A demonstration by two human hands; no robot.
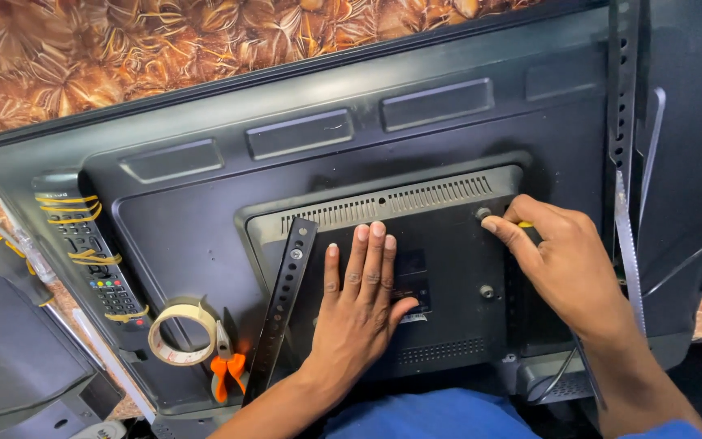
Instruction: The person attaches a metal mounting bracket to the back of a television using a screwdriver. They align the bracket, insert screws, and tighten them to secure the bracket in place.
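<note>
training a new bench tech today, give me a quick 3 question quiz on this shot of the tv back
1. True or false: the left hand lies flat, palm down, on the raised rear panel of the television.
2. What lies beside the roll of tape? A) a hammer B) orange-handled pliers C) a cup
3. What is strapped to the remote control with yellow bands: yes or no, can it be made out?

Key
1. True.
2. B: the orange-handled pliers lie right of the roll, next to the loose perforated bracket.
3. No; only the bands show. The right hand works at a screw point.
</note>
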